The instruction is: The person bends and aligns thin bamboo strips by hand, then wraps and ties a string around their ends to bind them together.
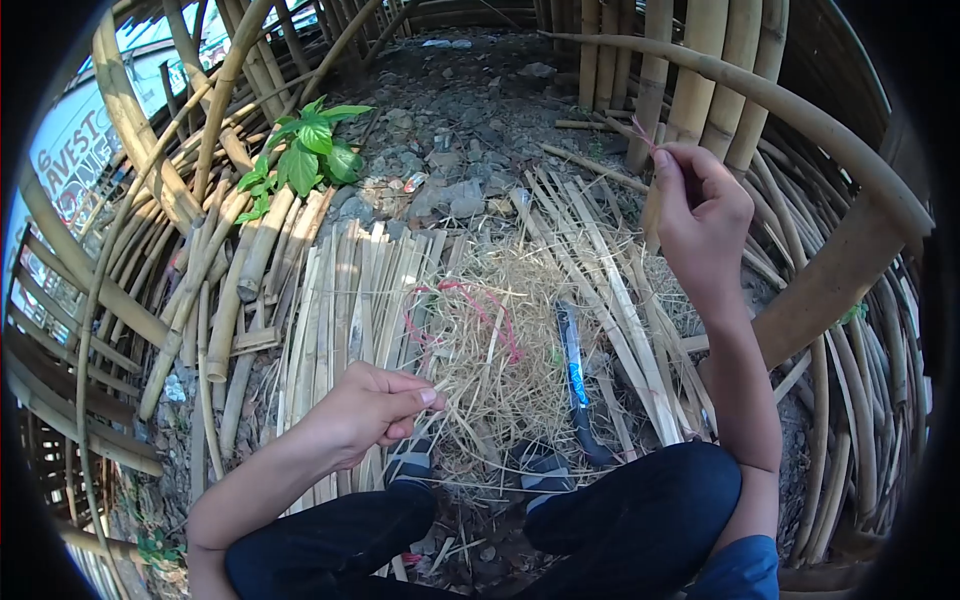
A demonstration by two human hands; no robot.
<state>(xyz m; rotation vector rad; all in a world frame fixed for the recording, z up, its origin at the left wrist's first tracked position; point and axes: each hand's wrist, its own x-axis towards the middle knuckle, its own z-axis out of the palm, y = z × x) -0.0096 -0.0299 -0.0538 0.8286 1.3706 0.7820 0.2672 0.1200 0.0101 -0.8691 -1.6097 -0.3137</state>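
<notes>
My right hand [702, 225] is raised at the upper right, its thumb and forefinger pinched on a pink string [643, 133] whose short end sticks up past the fingertips. My left hand [385, 405] hovers low over the shavings with thumb and fingers pressed together; whatever is between them is too small to make out. Between the hands, a loose loop of pink string [508, 335] lies on a heap of pale bamboo shavings [490, 400]. To the right of that loop rests a long blade tool [573, 360] with a shiny bluish blade and a dark curved handle.
Split bamboo strips [350, 290] lie left of the shavings, and more strips [610, 270] lie right. Bamboo poles [225, 300] pile up at the left. A thick curved pole [790, 105] arches at the right. A leafy plant [310, 145] grows near stony ground [450, 120].
</notes>
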